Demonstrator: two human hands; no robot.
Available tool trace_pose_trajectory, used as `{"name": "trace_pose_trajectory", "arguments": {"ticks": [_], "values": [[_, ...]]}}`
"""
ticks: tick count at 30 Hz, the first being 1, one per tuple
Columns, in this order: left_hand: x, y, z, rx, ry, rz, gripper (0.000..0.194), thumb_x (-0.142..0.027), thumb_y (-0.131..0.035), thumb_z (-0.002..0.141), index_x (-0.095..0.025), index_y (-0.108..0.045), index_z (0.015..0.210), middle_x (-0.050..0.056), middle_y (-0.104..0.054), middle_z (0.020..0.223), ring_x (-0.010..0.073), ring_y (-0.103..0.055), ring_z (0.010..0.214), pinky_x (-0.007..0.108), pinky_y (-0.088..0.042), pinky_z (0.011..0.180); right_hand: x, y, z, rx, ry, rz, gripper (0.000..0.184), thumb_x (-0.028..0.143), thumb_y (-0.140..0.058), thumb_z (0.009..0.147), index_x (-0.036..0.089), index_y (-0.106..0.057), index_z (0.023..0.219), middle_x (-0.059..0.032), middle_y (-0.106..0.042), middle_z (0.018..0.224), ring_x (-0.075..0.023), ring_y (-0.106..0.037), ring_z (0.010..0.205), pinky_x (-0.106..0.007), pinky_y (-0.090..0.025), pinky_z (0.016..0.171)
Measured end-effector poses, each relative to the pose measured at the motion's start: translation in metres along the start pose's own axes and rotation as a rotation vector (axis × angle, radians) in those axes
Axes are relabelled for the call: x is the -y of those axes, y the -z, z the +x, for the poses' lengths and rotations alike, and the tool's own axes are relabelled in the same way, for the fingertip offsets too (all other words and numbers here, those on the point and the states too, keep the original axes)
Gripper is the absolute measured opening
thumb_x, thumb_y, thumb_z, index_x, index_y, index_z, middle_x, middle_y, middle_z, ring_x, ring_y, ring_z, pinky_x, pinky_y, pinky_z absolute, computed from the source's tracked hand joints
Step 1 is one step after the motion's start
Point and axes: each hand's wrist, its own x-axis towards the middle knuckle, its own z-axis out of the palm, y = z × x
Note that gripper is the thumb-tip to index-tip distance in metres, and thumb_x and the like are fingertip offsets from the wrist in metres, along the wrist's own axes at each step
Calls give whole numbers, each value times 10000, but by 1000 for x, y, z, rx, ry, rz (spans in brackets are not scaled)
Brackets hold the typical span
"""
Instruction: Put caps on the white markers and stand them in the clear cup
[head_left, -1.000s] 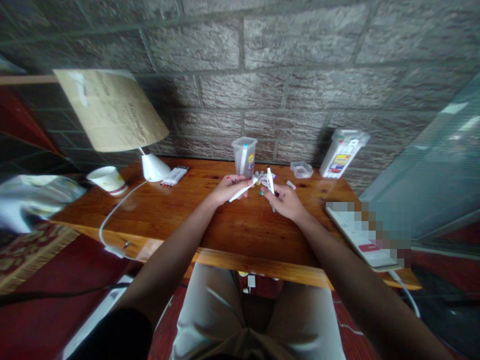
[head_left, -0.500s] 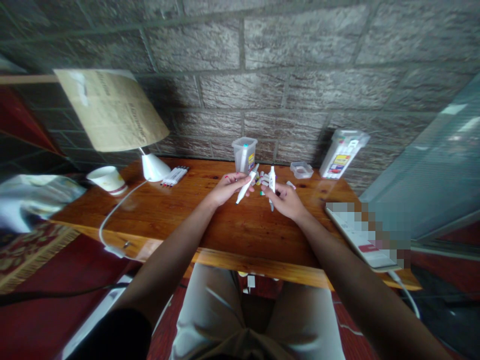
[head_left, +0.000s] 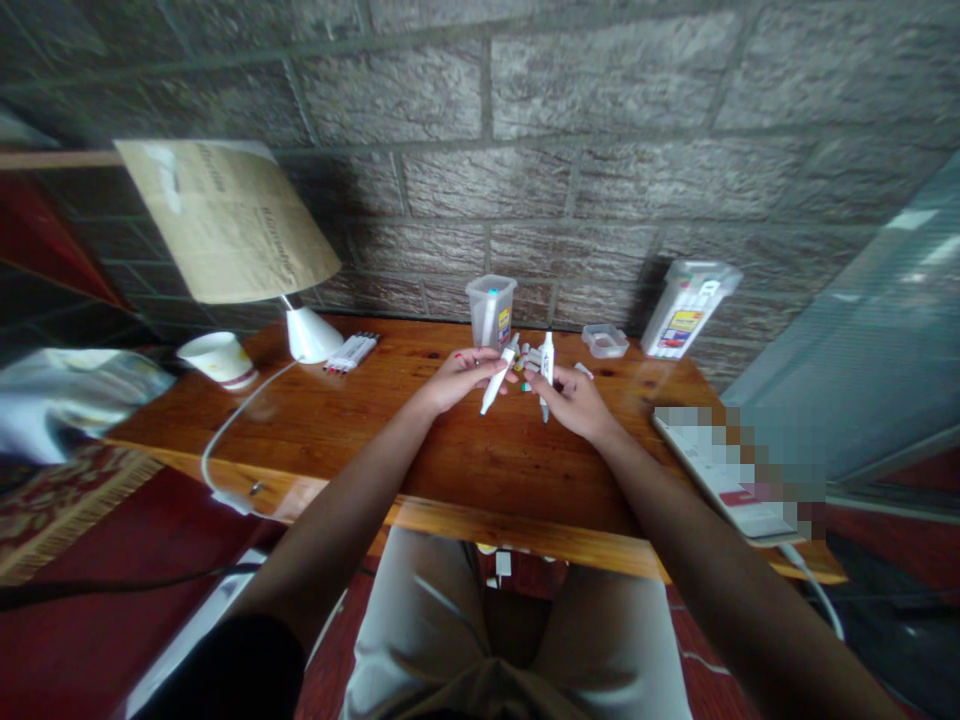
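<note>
My left hand (head_left: 463, 380) is closed around a white marker (head_left: 495, 386), which slants with its lower end toward me. Close beside it, my right hand (head_left: 571, 398) grips another white marker (head_left: 547, 358); this one stands almost upright and has a grey lower end. Several loose markers (head_left: 531, 356) lie on the table behind and between the hands, partly hidden by them. Just beyond my left hand stands a clear plastic case (head_left: 480, 308) with a blue-ended marker (head_left: 490, 312) inside.
On the wooden table (head_left: 465, 470), a lamp (head_left: 311, 335), a paper cup (head_left: 217, 360) and a row of markers (head_left: 351, 353) are at left. A clear lid (head_left: 604, 341), a filled marker case (head_left: 686, 310) and a partly blurred-out tablet (head_left: 720, 475) are at right. A brick wall (head_left: 525, 180) rises behind.
The marker in my left hand has turned slightly, its lower end swinging to the right and its tip now less visible at the top. My right hand is nearly unchanged.
</note>
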Motion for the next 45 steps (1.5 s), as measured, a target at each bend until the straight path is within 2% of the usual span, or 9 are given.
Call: {"name": "trace_pose_trajectory", "arguments": {"ticks": [7,10,13,17,27,36,42,45], "values": [[5,2,3,-20,23,-11,435,-392,-846,694,-107,-704,990,108,-774,906,178,-723,716,318,-573,737,-2,2,2,-44,-36,42,426,583,-589,872,185,-718,791,-26,-665,713,-205,-605,730,-322,-454,681],[8,3,5,-71,40,28,443,-394,-848,685,-109,-698,989,100,-771,896,173,-718,710,297,-562,695,-4,3,3,-52,-71,63,428,573,-608,863,169,-747,885,-55,-701,764,-238,-643,824,-337,-481,740],[9,3,6,-157,43,77,422,-383,-860,662,-109,-697,938,73,-759,828,147,-694,663,250,-535,619,-8,1,3,-47,-106,37,439,589,-609,852,174,-750,871,-49,-693,720,-245,-645,821,-338,-487,737],[7,3,5,-211,42,120,391,-354,-869,645,-112,-692,895,35,-725,738,129,-665,618,227,-510,569,-13,-2,3,-17,-129,20,443,610,-601,838,187,-735,827,-26,-665,666,-226,-625,767,-321,-475,696],[5,-1,3,-178,41,58,450,-368,-891,603,-114,-679,908,40,-740,779,128,-673,636,228,-508,574,-7,0,1,13,-150,-67,447,618,-602,813,184,-676,741,12,-565,621,-151,-483,599,-284,-371,588],[3,-1,3,-150,29,50,463,-396,-889,606,-117,-683,912,58,-750,825,142,-688,662,239,-516,593,-7,0,1,31,-115,-68,396,575,-607,833,188,-686,793,4,-620,678,-183,-551,699,-291,-417,646],[6,1,5,-162,76,61,436,-396,-873,636,-116,-683,911,61,-748,819,131,-680,659,229,-517,596,-3,-2,-1,91,-148,-93,440,603,-598,828,196,-575,665,24,-505,588,-143,-451,582,-276,-329,553],[9,4,7,-201,128,81,413,-362,-883,629,-114,-676,886,50,-735,782,117,-662,617,228,-524,583,-1,-2,-2,154,-158,-130,444,603,-607,824,191,-579,661,25,-506,591,-140,-450,584,-277,-321,560]]}}
